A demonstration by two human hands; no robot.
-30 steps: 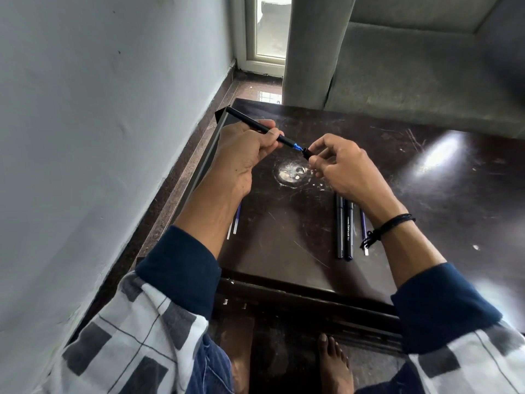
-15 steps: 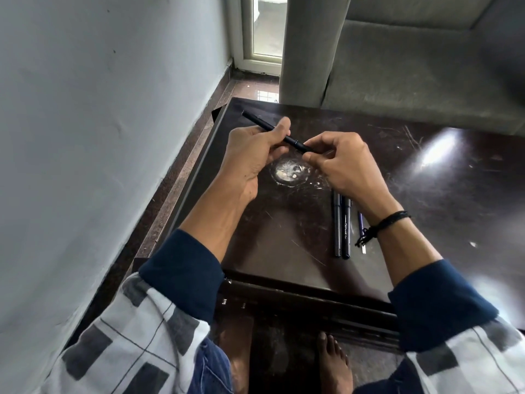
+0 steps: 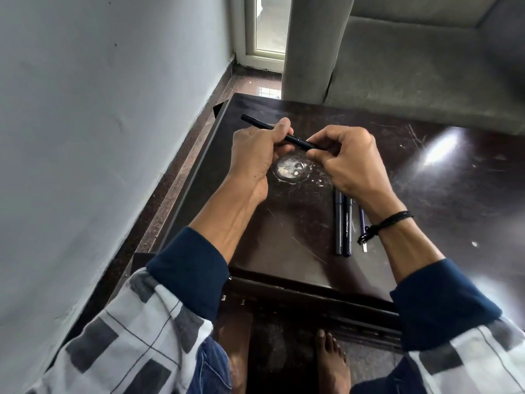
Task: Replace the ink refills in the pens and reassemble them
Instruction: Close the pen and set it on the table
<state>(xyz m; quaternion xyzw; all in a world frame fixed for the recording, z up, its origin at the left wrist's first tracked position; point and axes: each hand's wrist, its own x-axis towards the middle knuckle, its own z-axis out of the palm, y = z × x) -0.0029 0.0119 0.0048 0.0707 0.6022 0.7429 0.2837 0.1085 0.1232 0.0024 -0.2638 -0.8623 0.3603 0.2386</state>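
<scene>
A black pen (image 3: 295, 140) is held above the dark table (image 3: 284, 237), slanting up to the far left. My left hand (image 3: 255, 155) grips its barrel, whose back end sticks out past my fingers. My right hand (image 3: 346, 160) pinches the pen's front section, fingers curled over the tip so the tip is hidden. Two more black pens (image 3: 343, 226) lie side by side on the table under my right wrist, with a thin blue refill (image 3: 362, 223) just right of them.
A grey wall runs close along the table's left edge. A grey sofa (image 3: 412, 66) stands behind the table. A round whitish stain (image 3: 291, 167) marks the tabletop below my hands. My bare feet (image 3: 332, 362) are under the table's front edge.
The blue refill tip that showed between barrel and front piece is now covered; my right hand has pushed the front piece onto the barrel and the hands have come together.
</scene>
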